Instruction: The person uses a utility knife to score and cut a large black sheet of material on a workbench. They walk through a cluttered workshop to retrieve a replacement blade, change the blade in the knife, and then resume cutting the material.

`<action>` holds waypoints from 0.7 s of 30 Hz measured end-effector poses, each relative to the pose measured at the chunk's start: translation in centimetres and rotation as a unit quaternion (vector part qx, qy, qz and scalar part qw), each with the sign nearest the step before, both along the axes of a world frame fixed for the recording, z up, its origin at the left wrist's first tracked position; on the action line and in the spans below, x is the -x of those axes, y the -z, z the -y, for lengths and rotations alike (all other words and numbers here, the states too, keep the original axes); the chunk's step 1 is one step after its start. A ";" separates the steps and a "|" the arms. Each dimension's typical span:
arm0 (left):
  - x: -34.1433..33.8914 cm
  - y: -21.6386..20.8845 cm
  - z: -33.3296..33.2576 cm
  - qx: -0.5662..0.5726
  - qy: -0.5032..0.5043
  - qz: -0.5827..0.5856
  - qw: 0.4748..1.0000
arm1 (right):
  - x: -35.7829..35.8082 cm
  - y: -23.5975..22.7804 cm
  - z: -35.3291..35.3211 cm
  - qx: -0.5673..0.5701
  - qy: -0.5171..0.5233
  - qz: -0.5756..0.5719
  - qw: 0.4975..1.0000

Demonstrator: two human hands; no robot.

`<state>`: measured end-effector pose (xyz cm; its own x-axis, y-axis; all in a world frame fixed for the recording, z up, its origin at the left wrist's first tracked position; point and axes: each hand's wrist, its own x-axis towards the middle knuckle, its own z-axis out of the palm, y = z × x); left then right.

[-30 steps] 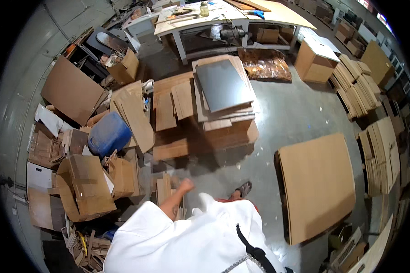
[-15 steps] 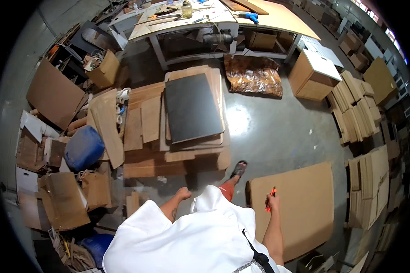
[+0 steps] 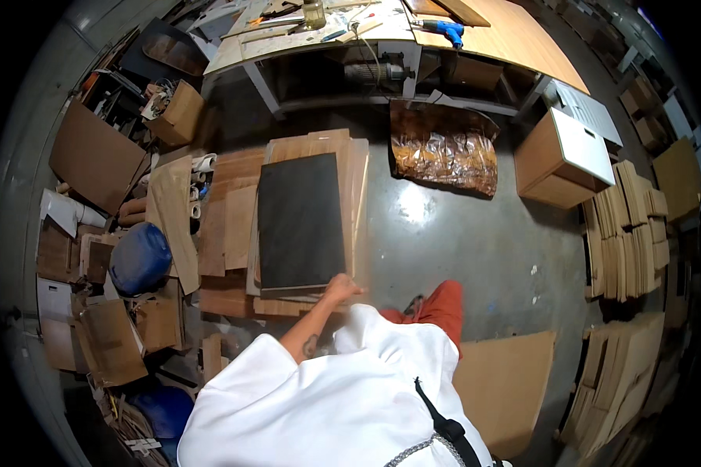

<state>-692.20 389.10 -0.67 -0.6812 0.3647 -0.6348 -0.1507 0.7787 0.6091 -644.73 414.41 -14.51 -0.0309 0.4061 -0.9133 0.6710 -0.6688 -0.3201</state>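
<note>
My left hand (image 3: pixel 343 289) hangs in front of me, by the lower edge of a dark flat panel (image 3: pixel 300 218). Its fingers look loose and partly stretched, and I see nothing held in them. Whether it touches the panel, I cannot tell. The panel lies on a stack of brown and wood-coloured boards (image 3: pixel 357 187). My right hand is out of view, along with the orange-and-black hand tool it held earlier.
A workbench (image 3: pixel 514 39) carries a blue power tool (image 3: pixel 444 31). On the floor lies a shiny brown wrapped bundle (image 3: pixel 444 152), near a wooden cabinet (image 3: pixel 557 163). Stacked boards (image 3: pixel 619 381) line the right; a large brown sheet (image 3: pixel 506 381) lies beside me. Blue jugs (image 3: pixel 140 258) and scrap crowd the left.
My left hand has swung forward to the stack's near edge. My right hand, with its orange-and-black tool, has left the view. The brown sheet now sits lower in view as I have moved forward.
</note>
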 end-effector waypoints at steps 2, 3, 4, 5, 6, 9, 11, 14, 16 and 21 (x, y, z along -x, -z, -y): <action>3.0 1.0 -1.3 0.009 0.012 -0.020 1.000 | 5.2 -1.9 -4.1 -0.002 -0.033 -0.001 0.999; 4.1 4.6 -0.3 0.000 -0.004 -0.080 0.997 | 8.7 -2.1 -5.8 -0.001 -0.051 -0.018 0.999; 5.1 8.4 0.9 -0.006 -0.028 -0.149 0.988 | 12.9 -1.4 -7.9 -0.003 -0.075 -0.039 0.996; 5.5 8.2 -1.2 0.015 -0.025 -0.101 0.994 | 14.9 -1.2 -10.7 -0.014 -0.081 -0.031 0.996; 6.2 7.9 -3.4 0.036 -0.023 -0.055 0.998 | 17.6 -1.0 -14.5 -0.033 -0.087 -0.025 0.995; 6.7 5.5 -7.2 0.127 -0.030 -0.012 0.991 | 26.3 -0.7 -25.2 -0.067 -0.125 -0.009 0.990; 7.6 5.2 -8.0 0.145 -0.049 -0.031 0.988 | 34.4 -1.1 -31.8 -0.095 -0.161 -0.014 0.982; 12.3 2.8 -13.1 0.180 -0.092 -0.016 0.979 | 46.2 -2.5 -42.1 -0.186 -0.255 -0.032 0.948; 16.1 -0.9 -16.5 0.156 -0.158 0.033 0.975 | 54.4 -5.0 -48.1 -0.249 -0.314 -0.075 0.913; 22.8 -3.6 -19.1 0.043 -0.310 -0.027 0.949 | 76.4 -8.6 -49.5 -0.310 -0.445 -0.138 0.829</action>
<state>-715.01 408.21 2.93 -0.7803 -0.1687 -0.6023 -0.5670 0.5972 0.5673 -721.16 463.89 -5.92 -0.7430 0.4990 -0.4460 0.6544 0.4020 -0.6404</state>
